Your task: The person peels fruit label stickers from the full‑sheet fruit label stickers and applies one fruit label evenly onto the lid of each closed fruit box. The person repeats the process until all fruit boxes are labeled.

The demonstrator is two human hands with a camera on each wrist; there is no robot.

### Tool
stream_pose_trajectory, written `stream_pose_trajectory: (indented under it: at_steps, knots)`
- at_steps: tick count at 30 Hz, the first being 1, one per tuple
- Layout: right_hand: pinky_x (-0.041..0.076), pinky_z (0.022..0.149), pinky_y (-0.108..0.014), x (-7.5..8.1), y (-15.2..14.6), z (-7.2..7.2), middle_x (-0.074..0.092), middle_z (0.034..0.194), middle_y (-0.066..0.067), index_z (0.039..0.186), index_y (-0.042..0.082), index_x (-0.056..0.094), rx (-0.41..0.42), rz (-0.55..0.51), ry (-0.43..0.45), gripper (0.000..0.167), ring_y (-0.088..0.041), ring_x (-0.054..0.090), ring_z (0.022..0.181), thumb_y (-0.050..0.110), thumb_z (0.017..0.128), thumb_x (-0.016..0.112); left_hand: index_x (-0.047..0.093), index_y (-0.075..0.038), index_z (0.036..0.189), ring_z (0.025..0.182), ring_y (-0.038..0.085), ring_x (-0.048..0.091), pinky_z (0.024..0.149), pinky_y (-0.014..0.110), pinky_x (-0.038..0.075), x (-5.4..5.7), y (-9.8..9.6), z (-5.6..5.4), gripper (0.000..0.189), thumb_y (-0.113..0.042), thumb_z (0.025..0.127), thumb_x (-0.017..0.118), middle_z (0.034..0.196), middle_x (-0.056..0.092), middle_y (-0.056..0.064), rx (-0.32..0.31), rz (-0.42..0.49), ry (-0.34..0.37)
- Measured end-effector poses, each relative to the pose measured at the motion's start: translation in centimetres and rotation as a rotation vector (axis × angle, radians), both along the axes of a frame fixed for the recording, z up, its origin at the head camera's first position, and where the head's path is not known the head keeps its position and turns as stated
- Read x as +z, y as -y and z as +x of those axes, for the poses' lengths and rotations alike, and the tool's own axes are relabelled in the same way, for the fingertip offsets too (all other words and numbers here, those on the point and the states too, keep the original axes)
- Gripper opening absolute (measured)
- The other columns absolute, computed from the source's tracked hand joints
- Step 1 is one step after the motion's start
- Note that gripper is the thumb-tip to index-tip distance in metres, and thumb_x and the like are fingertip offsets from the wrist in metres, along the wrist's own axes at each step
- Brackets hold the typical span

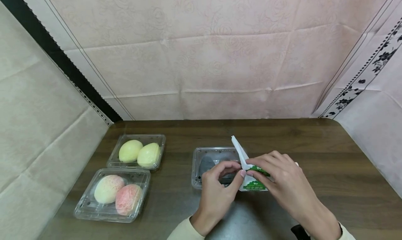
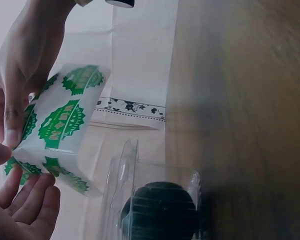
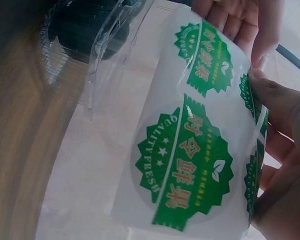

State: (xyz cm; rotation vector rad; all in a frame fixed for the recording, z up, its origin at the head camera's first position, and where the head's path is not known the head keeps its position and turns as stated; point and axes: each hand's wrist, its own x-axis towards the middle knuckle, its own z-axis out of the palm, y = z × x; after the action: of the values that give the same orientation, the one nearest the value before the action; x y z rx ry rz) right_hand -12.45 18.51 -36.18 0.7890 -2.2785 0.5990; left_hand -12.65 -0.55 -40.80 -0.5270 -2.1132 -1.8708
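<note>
Both hands hold a white backing sheet of green sticker labels (image 1: 253, 186), printed with "QUALITY FRESH" and a leaf. My left hand (image 1: 216, 194) pinches its near left edge between thumb and fingers. At the other side, my right hand (image 1: 282, 180) grips the sheet with thumb and fingers, its thumb close to the left fingertips. The sheet bends in the left wrist view, and a narrow white end rises from it in the head view. Just behind the left hand sits a clear plastic box (image 1: 200, 156) with a dark round thing (image 2: 160, 212) inside.
Two more clear boxes stand on the left of the wooden table (image 1: 323, 156). The back box (image 1: 161, 142) holds two pale yellow-green fruits (image 1: 149, 154); the front box (image 1: 82, 208) holds two pinkish peaches (image 1: 128, 198). Pale cloth (image 1: 220, 65) hangs behind the table.
</note>
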Motion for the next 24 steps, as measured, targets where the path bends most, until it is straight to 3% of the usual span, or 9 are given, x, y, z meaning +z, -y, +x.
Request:
stream_pose_trajectory:
  at_steps: [3, 7, 18, 21, 24]
  knots:
    - [0.045, 0.076, -0.029, 0.05, 0.22, 0.07, 0.077, 0.101, 0.015, 0.111, 0.022, 0.081, 0.005, 0.005, -0.033, 0.051, -0.008, 0.064, 0.088, 0.058, 0.106, 0.046, 0.077, -0.016, 0.105, 0.098, 0.011, 0.076, 0.088, 0.036, 0.062, 0.00, 0.06, 0.00, 0.011, -0.010, 0.095, 0.079, 0.105, 0.079, -0.008, 0.024, -0.021, -0.049]
    - [0.042, 0.077, -0.026, 0.09, 0.23, 0.18, 0.076, 0.102, 0.016, 0.110, 0.022, 0.081, 0.004, 0.009, -0.009, 0.053, -0.007, 0.063, 0.090, 0.060, 0.107, 0.044, 0.079, -0.015, 0.104, 0.098, 0.009, 0.075, 0.086, 0.033, 0.063, -0.04, 0.06, 0.06, 0.012, -0.007, 0.095, 0.078, 0.105, 0.079, -0.006, 0.047, -0.047, -0.107]
    - [0.051, 0.076, -0.035, 0.18, 0.15, 0.39, 0.075, 0.110, 0.015, 0.118, 0.024, 0.079, -0.027, 0.047, 0.049, 0.054, -0.007, 0.062, 0.095, 0.061, 0.106, 0.041, 0.078, -0.018, 0.097, 0.093, 0.010, 0.074, 0.085, 0.034, 0.061, 0.08, 0.13, -0.05, 0.008, -0.011, 0.097, 0.076, 0.099, 0.078, -0.009, 0.075, -0.043, -0.078]
    - [0.052, 0.077, -0.038, 0.13, 0.02, 0.31, 0.075, 0.112, 0.014, 0.119, 0.023, 0.079, -0.033, 0.061, 0.064, 0.041, -0.009, 0.062, 0.096, 0.055, 0.103, 0.059, 0.078, -0.021, 0.097, 0.090, 0.008, 0.072, 0.084, 0.036, 0.061, 0.03, 0.17, -0.04, 0.007, -0.014, 0.098, 0.076, 0.096, 0.077, -0.010, 0.083, -0.056, -0.051]
    - [0.052, 0.078, -0.040, 0.07, -0.14, 0.19, 0.075, 0.113, 0.012, 0.120, 0.023, 0.078, -0.046, 0.080, 0.088, 0.032, -0.010, 0.062, 0.097, 0.039, 0.093, 0.080, 0.078, -0.021, 0.096, 0.085, 0.008, 0.070, 0.081, 0.038, 0.061, -0.06, 0.22, -0.07, 0.008, -0.013, 0.097, 0.077, 0.093, 0.076, -0.012, 0.092, -0.062, -0.032]
